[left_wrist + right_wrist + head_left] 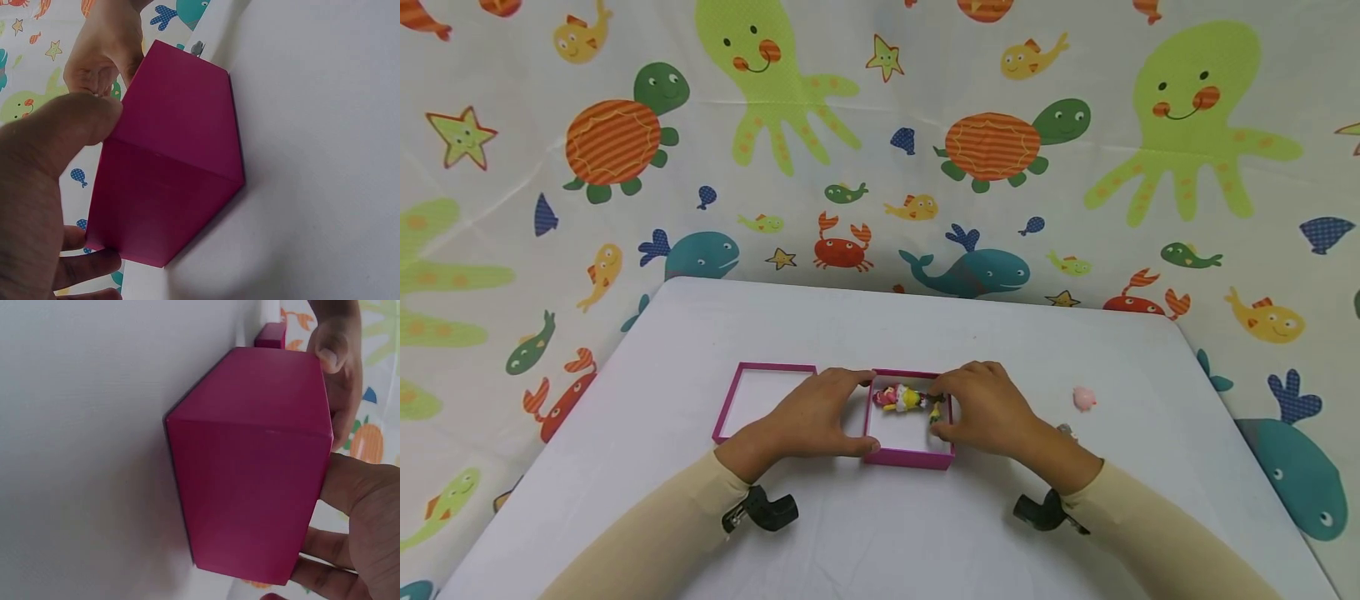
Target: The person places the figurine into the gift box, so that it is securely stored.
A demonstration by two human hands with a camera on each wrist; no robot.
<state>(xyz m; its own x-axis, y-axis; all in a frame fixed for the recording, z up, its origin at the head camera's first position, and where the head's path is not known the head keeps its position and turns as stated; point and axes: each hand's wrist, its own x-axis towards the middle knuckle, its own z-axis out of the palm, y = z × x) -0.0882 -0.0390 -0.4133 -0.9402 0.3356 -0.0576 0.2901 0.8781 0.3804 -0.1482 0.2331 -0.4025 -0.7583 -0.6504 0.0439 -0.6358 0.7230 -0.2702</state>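
A magenta open box (910, 458) with a white inside sits on the table between both hands. My left hand (820, 412) grips its left side, thumb at the near corner and fingers at the far one; in the left wrist view the thumb rests on the box's rim (175, 169). A doll-like figurine (901, 398) in pink, yellow and white lies inside along the far wall. Over the right wall reaches my right hand (988, 408), its thumb and fingertips around a small green-and-yellow toy (936, 412) inside the box. In the right wrist view the box wall (250, 494) hides those fingertips.
A matching shallow magenta lid (727, 404), white inside, lies left of the box, partly behind my left hand. Right of my right hand is a small pink toy (1084, 398), with a little greyish object (1066, 430) by the wrist. A sea-animal curtain hangs behind the white table (880, 542).
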